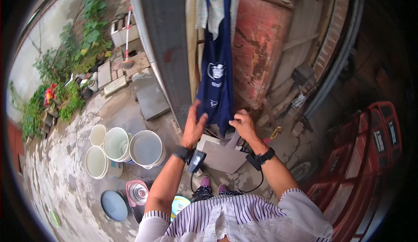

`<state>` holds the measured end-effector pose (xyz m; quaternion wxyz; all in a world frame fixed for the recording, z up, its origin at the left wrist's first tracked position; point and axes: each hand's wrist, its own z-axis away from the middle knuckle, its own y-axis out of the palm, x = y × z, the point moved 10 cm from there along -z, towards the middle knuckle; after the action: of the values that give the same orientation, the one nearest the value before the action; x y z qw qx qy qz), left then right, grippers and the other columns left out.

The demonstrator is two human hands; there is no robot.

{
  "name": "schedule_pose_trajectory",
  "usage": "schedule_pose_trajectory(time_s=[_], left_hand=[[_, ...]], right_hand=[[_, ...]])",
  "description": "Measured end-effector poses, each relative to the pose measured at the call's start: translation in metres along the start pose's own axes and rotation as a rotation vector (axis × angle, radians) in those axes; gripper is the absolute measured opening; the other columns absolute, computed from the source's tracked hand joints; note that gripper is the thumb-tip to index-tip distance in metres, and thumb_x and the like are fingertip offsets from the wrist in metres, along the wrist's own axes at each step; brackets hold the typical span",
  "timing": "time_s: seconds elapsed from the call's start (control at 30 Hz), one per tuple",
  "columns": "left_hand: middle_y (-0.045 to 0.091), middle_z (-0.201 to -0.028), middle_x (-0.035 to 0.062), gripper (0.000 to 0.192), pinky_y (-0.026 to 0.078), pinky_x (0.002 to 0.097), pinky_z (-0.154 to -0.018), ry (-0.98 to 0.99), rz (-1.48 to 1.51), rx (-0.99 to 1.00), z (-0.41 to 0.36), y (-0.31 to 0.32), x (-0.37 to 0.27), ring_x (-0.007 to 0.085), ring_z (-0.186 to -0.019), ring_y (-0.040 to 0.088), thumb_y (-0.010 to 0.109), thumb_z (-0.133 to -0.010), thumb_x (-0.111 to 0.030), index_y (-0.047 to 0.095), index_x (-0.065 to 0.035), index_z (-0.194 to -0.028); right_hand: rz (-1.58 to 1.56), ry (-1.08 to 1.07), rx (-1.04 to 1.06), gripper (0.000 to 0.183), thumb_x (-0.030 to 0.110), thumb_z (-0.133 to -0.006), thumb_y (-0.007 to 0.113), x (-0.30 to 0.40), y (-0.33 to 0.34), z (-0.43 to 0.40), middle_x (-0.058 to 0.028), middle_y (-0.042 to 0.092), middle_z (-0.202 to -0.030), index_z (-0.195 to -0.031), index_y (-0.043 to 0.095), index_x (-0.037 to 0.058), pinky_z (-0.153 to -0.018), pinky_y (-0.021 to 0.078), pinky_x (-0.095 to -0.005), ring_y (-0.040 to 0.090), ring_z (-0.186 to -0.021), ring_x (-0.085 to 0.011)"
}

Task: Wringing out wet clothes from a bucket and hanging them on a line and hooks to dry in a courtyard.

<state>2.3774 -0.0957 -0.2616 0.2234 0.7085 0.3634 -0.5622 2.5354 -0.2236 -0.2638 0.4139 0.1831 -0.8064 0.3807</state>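
A navy blue apron (214,85) with white print hangs in front of me, its straps reaching the top of the view. Beside its lower left edge, my left hand (193,126) has thumb and fingers apart and nothing visible in it. At the lower right edge is my right hand (243,124), its fingers curled close to the fabric; whether they pinch it I cannot tell. A pale checked cloth (215,10) hangs around the apron's upper part.
Behind the apron leans a worn red panel (261,46). A grey board (225,157) lies near my feet. Several buckets (147,149) and a lidded or filled basin (114,205) stand left, a red vehicle (356,167) right. A long-handled tool (128,36) leans by the plants.
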Motion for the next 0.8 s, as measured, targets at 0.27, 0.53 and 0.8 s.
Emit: schedule_pose_trajectory(time_s=[0.27,0.53,0.8], left_hand=[[0.044,-0.125,0.0121,0.075,0.041,0.0288,-0.088,-0.081,0.302,0.156,-0.065,0.042,0.023,0.0193,-0.112,0.043,0.051,-0.074,0.006,0.019,-0.0121,-0.139],[0.048,-0.089,0.0013,0.07,0.041,0.0188,-0.066,-0.238,0.339,0.098,-0.062,0.045,0.037,0.0086,-0.075,0.048,0.062,-0.075,-0.003,0.025,-0.0004,-0.135],[0.045,-0.079,0.0084,0.026,0.038,0.0328,-0.065,0.198,-0.286,-0.252,-0.05,0.025,-0.047,0.0212,-0.071,0.043,0.071,-0.066,-0.012,0.053,-0.0005,-0.081]], right_hand=[[-0.311,0.244,0.287,0.028,0.008,-0.075,0.063,0.052,-0.039,0.054,0.0025,0.032,-0.064,-0.065,0.038,0.0015,-0.053,0.0308,-0.0254,0.033,-0.06,-0.0073],[-0.301,0.354,0.038,0.013,0.009,-0.083,0.056,0.037,-0.12,0.083,0.0057,0.04,-0.067,-0.078,0.049,0.0007,-0.053,0.032,-0.0217,0.035,-0.061,-0.0037],[-0.264,0.352,-0.035,0.028,0.019,-0.08,0.063,0.062,-0.14,0.082,0.0034,0.041,-0.067,-0.074,0.043,0.0011,-0.054,0.0345,-0.0234,0.037,-0.062,-0.0059]])
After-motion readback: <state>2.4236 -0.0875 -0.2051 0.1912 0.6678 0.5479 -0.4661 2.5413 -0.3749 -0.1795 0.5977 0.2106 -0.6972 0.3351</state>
